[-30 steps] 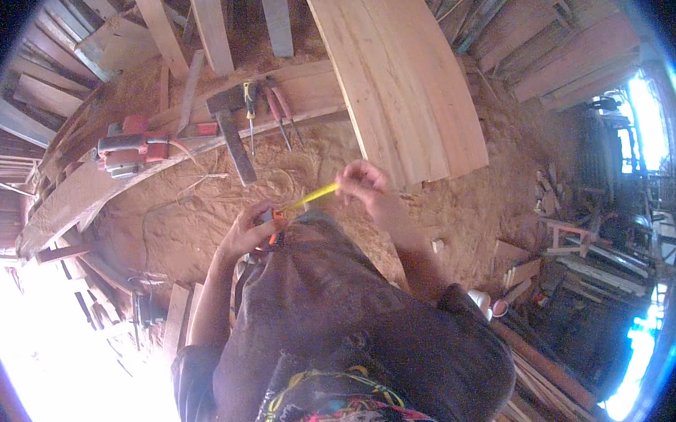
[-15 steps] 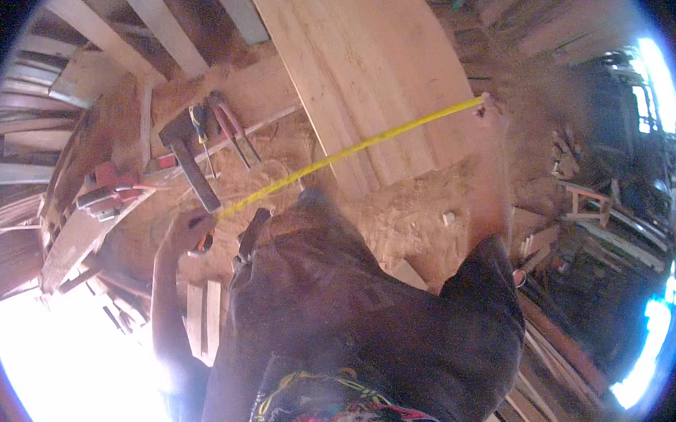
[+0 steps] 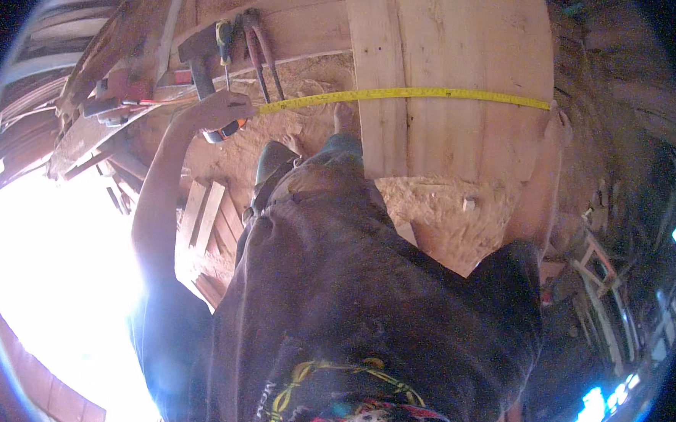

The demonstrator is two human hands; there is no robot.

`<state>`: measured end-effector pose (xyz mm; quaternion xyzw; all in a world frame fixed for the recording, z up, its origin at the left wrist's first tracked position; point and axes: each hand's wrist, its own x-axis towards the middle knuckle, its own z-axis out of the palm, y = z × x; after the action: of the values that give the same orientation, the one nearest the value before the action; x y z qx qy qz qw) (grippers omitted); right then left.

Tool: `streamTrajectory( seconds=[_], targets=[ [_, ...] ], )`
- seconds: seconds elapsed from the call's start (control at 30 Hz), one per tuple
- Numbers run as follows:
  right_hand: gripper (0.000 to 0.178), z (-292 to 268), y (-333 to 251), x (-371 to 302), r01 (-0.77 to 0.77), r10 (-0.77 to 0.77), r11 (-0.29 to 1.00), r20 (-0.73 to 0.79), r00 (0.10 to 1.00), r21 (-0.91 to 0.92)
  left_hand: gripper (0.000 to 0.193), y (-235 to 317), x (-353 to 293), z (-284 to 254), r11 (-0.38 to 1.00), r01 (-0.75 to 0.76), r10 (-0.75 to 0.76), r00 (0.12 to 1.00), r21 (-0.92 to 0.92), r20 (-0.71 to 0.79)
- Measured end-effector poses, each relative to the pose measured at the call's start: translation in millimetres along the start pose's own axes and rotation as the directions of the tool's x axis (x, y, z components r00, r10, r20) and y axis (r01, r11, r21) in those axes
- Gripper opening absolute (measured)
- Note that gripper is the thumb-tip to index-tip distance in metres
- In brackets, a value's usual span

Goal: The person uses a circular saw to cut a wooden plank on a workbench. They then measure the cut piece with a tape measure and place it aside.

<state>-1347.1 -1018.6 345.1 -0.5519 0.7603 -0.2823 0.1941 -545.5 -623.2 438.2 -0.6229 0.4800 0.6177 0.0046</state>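
A yellow tape measure blade (image 3: 405, 94) stretches nearly level across a wide wooden board (image 3: 452, 144). My left hand (image 3: 222, 111) is closed round the orange and black tape measure case (image 3: 226, 131), off the board's left side. At the board's right edge, my right hand (image 3: 558, 125) grips the blade's end, its fingertips partly blurred. Just beyond my left hand lie a hammer (image 3: 201, 59), a yellow and black screwdriver (image 3: 224, 43) and red-handled pincers (image 3: 260, 54).
A red and grey power tool (image 3: 114, 100) rests on planks at the left. Cut wood strips (image 3: 204, 215) lie on the sawdust-covered ground (image 3: 430, 208) near my legs. A wooden frame (image 3: 599, 263) stands at the right, and my bare foot (image 3: 346, 120) is beside the board.
The view has turned, so the board looks straighter and the blade runs nearly level instead of slanting. Both hands still hold the tape measure; my left hand now appears higher, over the hammer's handle end.
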Motion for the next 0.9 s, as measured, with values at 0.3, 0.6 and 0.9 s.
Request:
streamTrajectory(
  seconds=[0.3,0.6,0.9],
  targets=[
    [0.067,-16,9,8,0.115,-0.159,0.913,-0.081,0.984,-0.392,0.042,12,11,1,0.994,0.105,-0.105,0.994,-0.036,0.015],
    [0.065,17,3,-11,0.040,-0.061,0.969,-0.081,0.995,-0.245,0.040,-1,10,3,0.996,0.092,-0.092,0.996,0.001,0.006],
    [0.064,25,-45,-34,0.083,-0.046,0.958,0.136,0.990,-0.274,0.040,-33,8,13,0.998,-0.060,0.058,0.993,-0.012,-0.106]
  ],
)
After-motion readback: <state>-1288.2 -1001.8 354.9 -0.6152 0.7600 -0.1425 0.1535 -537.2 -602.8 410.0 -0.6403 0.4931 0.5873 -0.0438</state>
